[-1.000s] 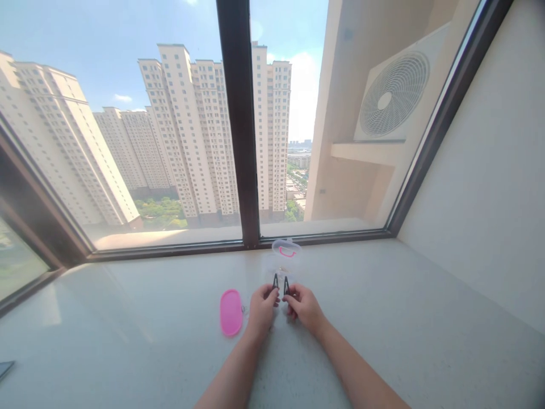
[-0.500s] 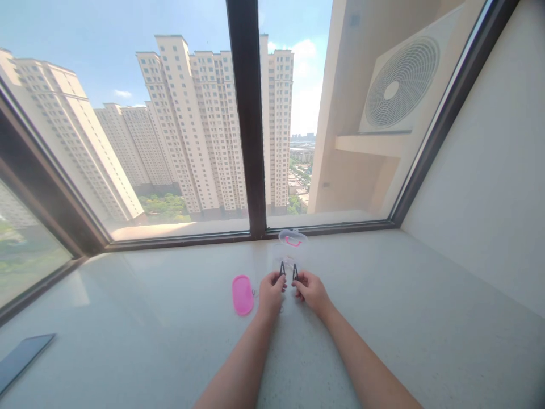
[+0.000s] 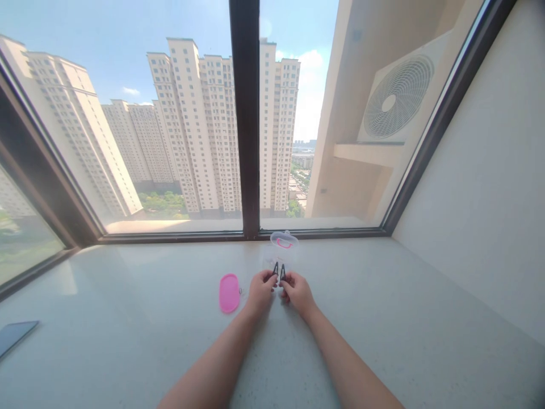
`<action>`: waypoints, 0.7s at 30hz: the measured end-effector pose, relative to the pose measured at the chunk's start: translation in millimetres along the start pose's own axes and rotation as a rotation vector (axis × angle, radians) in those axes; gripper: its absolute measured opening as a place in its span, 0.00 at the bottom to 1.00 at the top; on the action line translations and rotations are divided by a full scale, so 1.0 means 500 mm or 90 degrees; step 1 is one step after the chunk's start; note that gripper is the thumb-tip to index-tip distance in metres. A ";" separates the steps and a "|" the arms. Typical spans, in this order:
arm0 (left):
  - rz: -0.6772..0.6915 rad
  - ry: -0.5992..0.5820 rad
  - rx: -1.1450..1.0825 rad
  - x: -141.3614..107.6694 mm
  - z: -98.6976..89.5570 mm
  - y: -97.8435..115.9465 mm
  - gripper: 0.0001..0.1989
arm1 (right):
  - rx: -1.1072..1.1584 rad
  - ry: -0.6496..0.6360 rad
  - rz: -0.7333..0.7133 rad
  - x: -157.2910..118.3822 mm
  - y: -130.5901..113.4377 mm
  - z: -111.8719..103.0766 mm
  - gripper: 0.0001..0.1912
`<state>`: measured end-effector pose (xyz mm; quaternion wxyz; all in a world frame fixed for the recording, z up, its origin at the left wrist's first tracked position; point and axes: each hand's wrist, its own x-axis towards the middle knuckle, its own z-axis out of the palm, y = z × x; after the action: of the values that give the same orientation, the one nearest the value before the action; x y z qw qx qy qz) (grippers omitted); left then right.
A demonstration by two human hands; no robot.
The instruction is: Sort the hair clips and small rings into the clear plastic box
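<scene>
Between thumb and fingers my left hand (image 3: 261, 289) pinches a black snap hair clip (image 3: 276, 267), its narrow end pointing away from me. A matching black hair clip (image 3: 283, 272) is pinched in my right hand (image 3: 298, 291). The two clips stand side by side with a small gap. Just beyond them is a clear plastic case, its lid (image 3: 284, 241) raised and fitted with a pink handle; my hands hide part of its body. To the left of my left hand lies a pink oval tray (image 3: 230, 293).
The pale sill (image 3: 128, 318) runs up to a dark-framed window (image 3: 251, 170). A flat dark device, perhaps a phone or tablet (image 3: 16, 336), lies at the far left. A white wall (image 3: 477, 187) bounds the right side.
My hands have drawn slightly closer together, narrowing the gap between the two hair clips. The view has shifted a little, so the sill objects appear further left.
</scene>
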<state>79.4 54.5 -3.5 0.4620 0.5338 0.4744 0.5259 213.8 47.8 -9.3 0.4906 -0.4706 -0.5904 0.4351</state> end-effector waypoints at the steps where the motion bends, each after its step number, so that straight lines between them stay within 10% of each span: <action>1: 0.000 -0.003 0.003 0.000 -0.001 -0.001 0.11 | 0.001 0.001 -0.001 0.000 0.002 0.002 0.07; 21: -0.036 0.059 -0.053 -0.018 -0.075 -0.009 0.15 | -0.066 0.011 -0.062 0.014 0.010 0.041 0.05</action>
<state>41.7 45.9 -8.2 0.4764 0.4755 0.4877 0.5560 193.6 54.4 -16.0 0.4915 -0.4696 -0.6301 0.3753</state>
